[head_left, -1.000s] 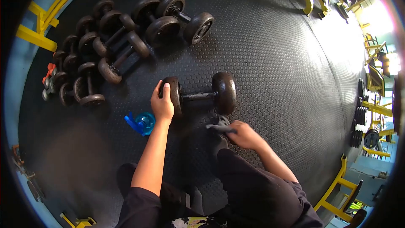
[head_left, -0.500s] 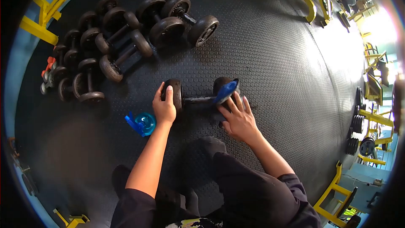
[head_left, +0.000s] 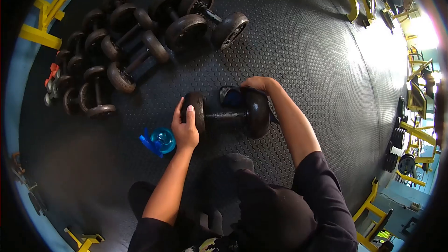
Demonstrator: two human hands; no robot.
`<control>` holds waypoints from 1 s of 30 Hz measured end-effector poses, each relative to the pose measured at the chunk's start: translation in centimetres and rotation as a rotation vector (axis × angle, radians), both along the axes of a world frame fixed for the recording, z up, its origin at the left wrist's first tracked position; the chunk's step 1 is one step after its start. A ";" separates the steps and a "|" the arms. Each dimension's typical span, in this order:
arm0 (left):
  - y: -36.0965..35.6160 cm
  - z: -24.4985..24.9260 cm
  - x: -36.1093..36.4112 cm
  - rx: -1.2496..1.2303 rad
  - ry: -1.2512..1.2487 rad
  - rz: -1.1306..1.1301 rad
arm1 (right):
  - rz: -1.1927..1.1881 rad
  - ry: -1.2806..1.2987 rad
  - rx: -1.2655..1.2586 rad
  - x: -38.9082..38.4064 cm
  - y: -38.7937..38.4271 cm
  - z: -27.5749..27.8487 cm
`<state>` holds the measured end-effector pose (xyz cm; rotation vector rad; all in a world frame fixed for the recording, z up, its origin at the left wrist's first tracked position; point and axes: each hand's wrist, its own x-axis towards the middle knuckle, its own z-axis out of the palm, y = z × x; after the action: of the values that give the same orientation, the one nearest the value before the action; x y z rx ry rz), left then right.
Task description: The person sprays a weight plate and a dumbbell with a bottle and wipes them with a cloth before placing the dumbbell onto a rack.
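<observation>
A dark, worn dumbbell [head_left: 227, 116] lies crosswise on the floor before me. My left hand [head_left: 185, 129] grips its left head, thumb on top and fingers along the outer face. At the far side of the right head, my right hand [head_left: 255, 84] curls over the rim with a dark blue cloth [head_left: 230, 96]. Part of that cloth pokes out beyond the head to the left of the hand; the fingertips are hidden behind the weight. A translucent blue spray bottle [head_left: 162, 140] with a blue trigger top stands just left of my left wrist.
Several other dumbbells [head_left: 126, 65] are clustered on the black textured rubber floor [head_left: 303, 65] at the upper left. A yellow frame [head_left: 42, 32] borders them. More yellow gym machines [head_left: 373, 214] and weight plates [head_left: 396, 140] line the right side. My bent knee [head_left: 280, 214] is close below.
My right hand has moved with the cloth from the near side of the right head to its far side. My left hand keeps its grip on the dumbbell, which appears slightly turned.
</observation>
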<state>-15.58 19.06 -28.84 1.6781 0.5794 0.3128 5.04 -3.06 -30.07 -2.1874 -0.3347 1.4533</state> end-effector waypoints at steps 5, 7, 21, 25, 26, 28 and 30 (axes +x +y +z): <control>0.3 0.3 1.6 0.022 0.148 -0.005 | 0.004 -0.205 -0.037 -1.6 -0.7 2.2; 0.2 1.4 2.5 0.011 0.205 0.003 | -0.100 -0.458 0.069 -5.8 -1.2 5.1; 1.2 0.6 5.4 -0.122 0.281 0.006 | -0.921 -0.586 0.241 -25.4 -3.3 -1.7; 1.4 -0.2 5.0 -0.174 0.229 0.008 | -1.320 -0.114 0.467 -27.6 -5.1 -3.4; 1.5 -0.2 5.0 -0.214 0.218 0.026 | -1.386 0.030 0.624 -28.1 -5.4 -4.0; 1.6 -0.3 4.7 -0.163 0.213 0.028 | -1.135 0.091 0.616 -27.1 -5.4 -0.8; 1.7 -0.6 4.3 -0.187 0.190 0.006 | -0.979 0.227 0.700 -26.8 -4.5 1.2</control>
<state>-11.30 20.80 -29.44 1.5345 0.7323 0.1005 -21.75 -7.52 -28.91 -1.2703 0.2629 0.8142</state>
